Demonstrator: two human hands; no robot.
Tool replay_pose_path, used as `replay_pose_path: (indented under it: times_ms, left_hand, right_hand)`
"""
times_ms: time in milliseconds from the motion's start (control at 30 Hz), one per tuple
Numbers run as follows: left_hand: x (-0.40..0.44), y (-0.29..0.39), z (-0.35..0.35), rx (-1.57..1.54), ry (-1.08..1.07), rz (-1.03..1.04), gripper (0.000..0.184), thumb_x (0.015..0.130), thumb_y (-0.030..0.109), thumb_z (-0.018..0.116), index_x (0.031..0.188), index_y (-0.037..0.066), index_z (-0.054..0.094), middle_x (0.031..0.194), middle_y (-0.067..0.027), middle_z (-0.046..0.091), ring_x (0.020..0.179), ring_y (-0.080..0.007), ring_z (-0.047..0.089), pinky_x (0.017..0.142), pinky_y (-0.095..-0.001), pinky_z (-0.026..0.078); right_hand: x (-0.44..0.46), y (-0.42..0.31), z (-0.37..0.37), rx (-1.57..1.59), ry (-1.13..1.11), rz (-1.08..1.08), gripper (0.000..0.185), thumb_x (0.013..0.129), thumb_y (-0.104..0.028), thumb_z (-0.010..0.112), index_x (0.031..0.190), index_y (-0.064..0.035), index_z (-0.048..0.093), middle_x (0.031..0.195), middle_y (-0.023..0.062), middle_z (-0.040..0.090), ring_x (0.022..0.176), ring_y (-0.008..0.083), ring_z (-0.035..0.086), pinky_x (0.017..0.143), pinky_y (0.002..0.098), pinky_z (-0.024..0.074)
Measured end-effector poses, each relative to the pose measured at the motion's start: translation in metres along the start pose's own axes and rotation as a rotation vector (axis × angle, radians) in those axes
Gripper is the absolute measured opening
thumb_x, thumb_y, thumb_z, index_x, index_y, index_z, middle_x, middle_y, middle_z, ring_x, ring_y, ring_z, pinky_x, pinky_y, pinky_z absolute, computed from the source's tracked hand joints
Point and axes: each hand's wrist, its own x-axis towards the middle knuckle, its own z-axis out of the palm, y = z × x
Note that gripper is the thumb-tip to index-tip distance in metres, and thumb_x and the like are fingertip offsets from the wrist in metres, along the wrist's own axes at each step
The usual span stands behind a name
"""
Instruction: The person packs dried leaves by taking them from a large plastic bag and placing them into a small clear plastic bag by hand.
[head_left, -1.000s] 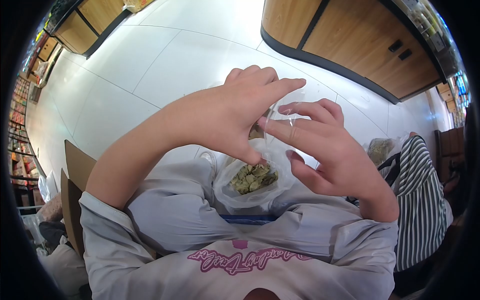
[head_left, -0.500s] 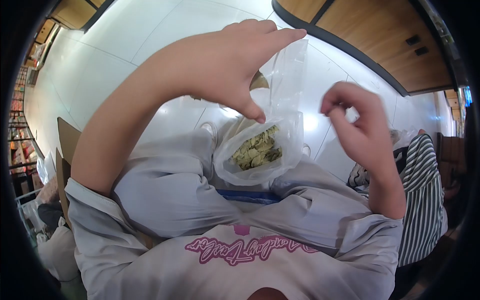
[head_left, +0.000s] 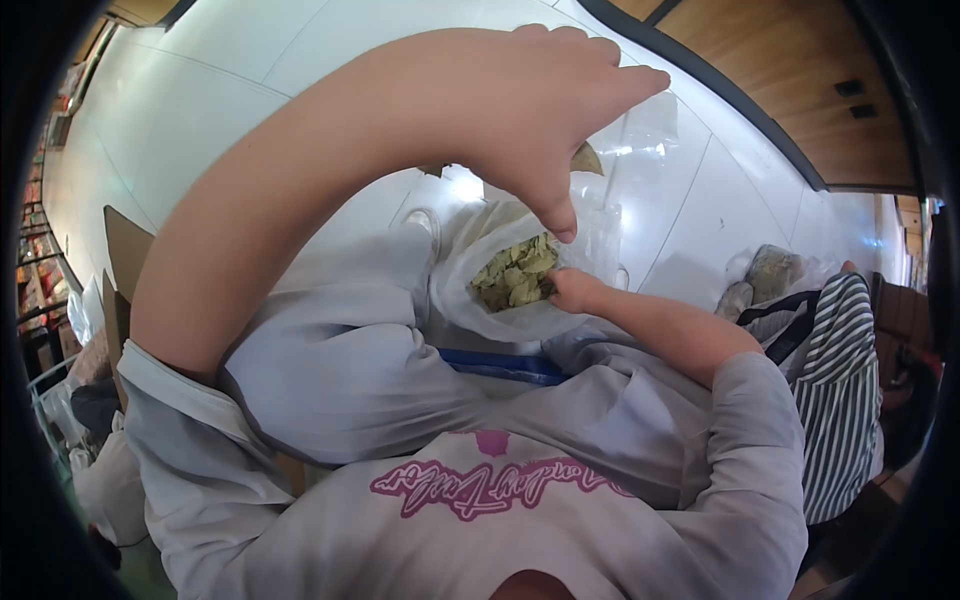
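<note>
A whitish plastic bag (head_left: 465,240) stands open-mouthed between my knees, with dried greenish leaves (head_left: 518,270) inside. My right hand (head_left: 575,290) reaches over the bag's right rim, its curled fingers pressed together at the edge of the leaves; the fingertips are partly hidden. Above and beyond the bag is my left hand (head_left: 560,120), palm down, thumb and forefinger stretched wide apart. Its thumb and forefinger hold the mouth of a clear plastic bag (head_left: 648,135). A brown dried leaf (head_left: 587,158) shows beside this hand, which hides most of what lies beneath.
Under the bag is a blue-edged item (head_left: 505,365). To the right lie a filled clear bag (head_left: 773,272) and a striped cloth (head_left: 840,390). A cardboard box (head_left: 125,255) stands at the left, and a wooden cabinet (head_left: 790,90) at the upper right.
My right hand has come down and left, from the air to the leaves in the whitish bag. My left hand has shifted right, the clear bag moving with it.
</note>
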Motion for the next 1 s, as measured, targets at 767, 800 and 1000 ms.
replay_pose_path:
  times_ms: [767,800,1000]
  left_hand:
    - [-0.006,0.01,0.018,0.108,-0.088,-0.088,0.074,0.062,0.021,0.087,0.127,0.002,0.056,0.118,-0.0183,0.061,0.115,-0.0348,0.058,0.087,-0.0445,0.056]
    - [-0.006,0.012,0.018,0.088,-0.09,-0.099,0.075,0.062,0.022,0.087,0.128,0.002,0.056,0.12,-0.0177,0.06,0.117,-0.0344,0.057,0.088,-0.0448,0.056]
    - [-0.004,0.022,0.014,0.17,-0.139,-0.096,0.104,0.06,0.037,0.091,0.147,0.005,0.044,0.116,-0.0156,0.061,0.111,-0.0334,0.057,0.091,-0.0421,0.053]
  right_hand:
    - [0.066,-0.039,0.035,0.131,0.283,0.081,0.032,0.078,-0.014,0.073,0.107,-0.0019,0.069,0.103,0.0213,0.07,0.098,0.0383,0.067,0.087,0.0469,0.054]
    - [0.059,-0.039,0.029,0.139,0.328,0.039,0.031,0.079,-0.011,0.072,0.109,-0.0023,0.069,0.103,0.0219,0.07,0.097,0.0384,0.067,0.086,0.047,0.054]
    - [0.028,-0.034,-0.009,0.204,0.424,0.043,0.029,0.08,-0.012,0.071,0.106,-0.0009,0.069,0.095,0.0227,0.07,0.089,0.0363,0.068,0.079,0.0439,0.053]
